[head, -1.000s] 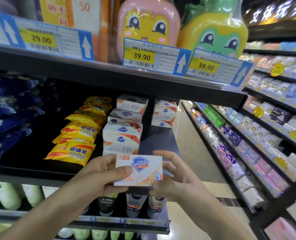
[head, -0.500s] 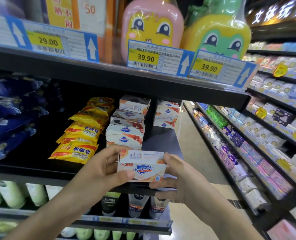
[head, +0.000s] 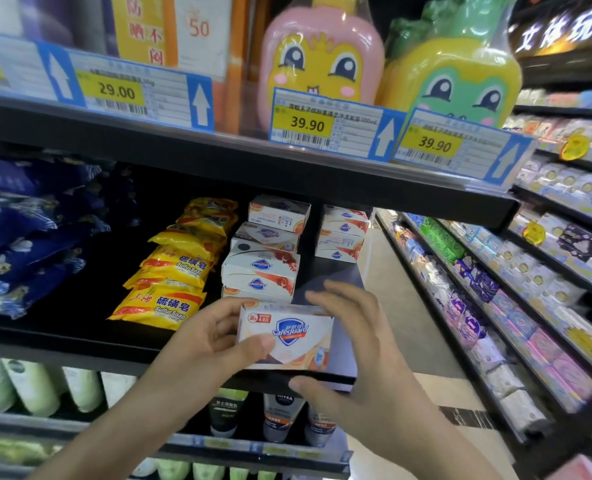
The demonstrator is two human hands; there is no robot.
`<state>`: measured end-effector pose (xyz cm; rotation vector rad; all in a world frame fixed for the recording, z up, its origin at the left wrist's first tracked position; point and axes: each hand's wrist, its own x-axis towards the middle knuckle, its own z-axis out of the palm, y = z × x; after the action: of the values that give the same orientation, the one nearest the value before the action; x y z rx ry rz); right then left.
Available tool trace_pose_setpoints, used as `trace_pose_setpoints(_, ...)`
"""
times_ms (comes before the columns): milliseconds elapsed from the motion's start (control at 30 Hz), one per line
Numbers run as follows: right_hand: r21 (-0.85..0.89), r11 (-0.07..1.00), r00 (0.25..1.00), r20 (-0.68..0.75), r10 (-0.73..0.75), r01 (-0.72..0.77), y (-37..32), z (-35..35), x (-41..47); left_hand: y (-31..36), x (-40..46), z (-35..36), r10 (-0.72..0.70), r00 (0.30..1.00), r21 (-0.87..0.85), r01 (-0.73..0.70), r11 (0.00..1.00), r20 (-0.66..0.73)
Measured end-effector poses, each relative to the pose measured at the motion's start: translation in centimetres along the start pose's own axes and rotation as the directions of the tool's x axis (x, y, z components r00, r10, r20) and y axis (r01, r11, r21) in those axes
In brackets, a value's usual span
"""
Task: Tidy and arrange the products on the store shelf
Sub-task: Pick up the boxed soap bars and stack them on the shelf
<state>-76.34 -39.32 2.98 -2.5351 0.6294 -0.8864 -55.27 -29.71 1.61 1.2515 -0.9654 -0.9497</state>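
Filling most of the frame is the black store shelf (head: 80, 334), with a messy pile of white soap boxes (head: 261, 268) in the middle and yellow sulfur soap packs (head: 163, 303) to its left. Low in the middle, at the shelf's front edge, the left hand (head: 204, 344) is closed on the left end of a Safeguard soap box (head: 287, 337), thumb on its front, while the right hand (head: 350, 341) has fingers on top and thumb underneath. The box looks small, light and stiff, a bit slick, so holding both short ends seems best.
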Motion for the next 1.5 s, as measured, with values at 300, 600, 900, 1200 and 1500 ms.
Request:
trace_pose_setpoints(300,-0.052,0.993,0.991,-0.079,-0.112,0.108,0.8,0.2,2.4,1.0,1.0,-0.5,-0.193,0.976,-0.189,0.172,0.967,-0.102)
trace_pose_setpoints(600,0.226,0.967,0.966,-0.198,0.166,-0.120,2.3,-1.5,10.3,-2.2,0.4,-2.7,0.245,0.969,0.648,-0.168,0.743,-0.029)
trace_pose_setpoints(900,0.124,0.936,0.929,-0.135,0.344,-0.329,3.6,1.0,15.5,-4.6,1.9,-2.3,0.369,0.912,0.831,-0.339,0.440,0.177)
trace_pose_setpoints(1200,0.238,0.940,0.902,-0.301,0.309,-0.243,3.7,3.0,15.0,-5.2,3.0,-1.8,0.354,0.918,0.864,-0.319,0.389,0.180)
trace_pose_setpoints(1500,-0.135,0.865,0.848,-0.320,0.423,-0.483,12.0,-2.0,14.8,-5.9,4.0,-2.8,0.334,0.926,0.810,-0.332,0.485,0.179)
